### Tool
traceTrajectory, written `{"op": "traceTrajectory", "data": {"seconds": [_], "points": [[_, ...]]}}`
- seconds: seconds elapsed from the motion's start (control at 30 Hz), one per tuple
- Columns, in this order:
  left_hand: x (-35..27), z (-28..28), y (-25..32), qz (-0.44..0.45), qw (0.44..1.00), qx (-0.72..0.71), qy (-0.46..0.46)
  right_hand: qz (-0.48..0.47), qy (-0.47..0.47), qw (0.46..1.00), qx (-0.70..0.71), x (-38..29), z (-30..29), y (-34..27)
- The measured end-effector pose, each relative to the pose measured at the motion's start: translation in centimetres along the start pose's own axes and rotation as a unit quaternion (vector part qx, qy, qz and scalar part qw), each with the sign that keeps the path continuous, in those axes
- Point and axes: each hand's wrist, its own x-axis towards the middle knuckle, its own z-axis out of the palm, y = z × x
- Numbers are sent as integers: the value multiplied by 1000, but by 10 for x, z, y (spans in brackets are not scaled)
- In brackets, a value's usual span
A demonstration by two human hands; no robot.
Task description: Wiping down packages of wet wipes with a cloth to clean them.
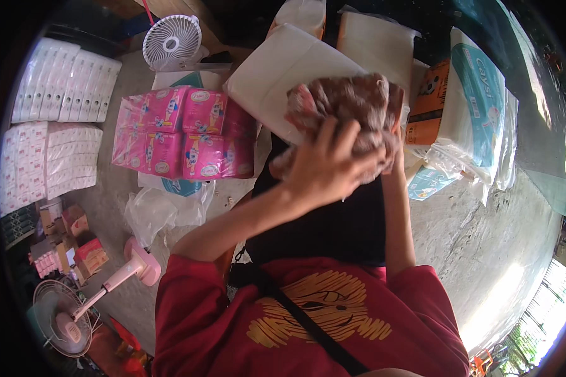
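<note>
A crumpled brown-and-pink fuzzy cloth (353, 99) is bunched between my hands, above my lap. My left hand (332, 162) lies over its near side with fingers bent and spread, slightly blurred. Most of my right hand (396, 162) is hidden behind the cloth at its right edge; how its fingers hold cannot be seen. Just beyond the cloth, a large white plastic-wrapped pack (283, 75) lies tilted. Part of an orange-brown surface shows at the cloth's right side.
Pink wrapped packs (184, 134) are grouped at left, near a white fan (172, 43). Teal-and-white packs (481, 103) stand at right by an orange pack (429, 106). A clear plastic bag (165, 212) and a pink standing fan (122, 273) are on the left. White packs (66, 80) are stacked far left.
</note>
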Motion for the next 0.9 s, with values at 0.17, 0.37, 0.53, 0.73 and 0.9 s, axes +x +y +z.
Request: {"op": "traceTrajectory", "data": {"seconds": [0.17, 0.37, 0.53, 0.73, 0.9], "points": [[40, -5, -126, -188, 978, 81, 27, 28, 108, 994, -14, 7, 23, -7], [49, 5, -182, -290, 936, 195, 48, 39, 133, 990, -33, 5, 22, -9], [41, 5, -34, -113, 993, 5, 20, -30, 34, 999, -10, 2, 8, -3], [58, 8, -57, -65, 997, -20, 41, 50, 73, 996, 7, 7, 9, -9], [65, 4, -208, -308, 935, 156, 76, 46, 109, 993, 1, 9, 25, -6]]}}
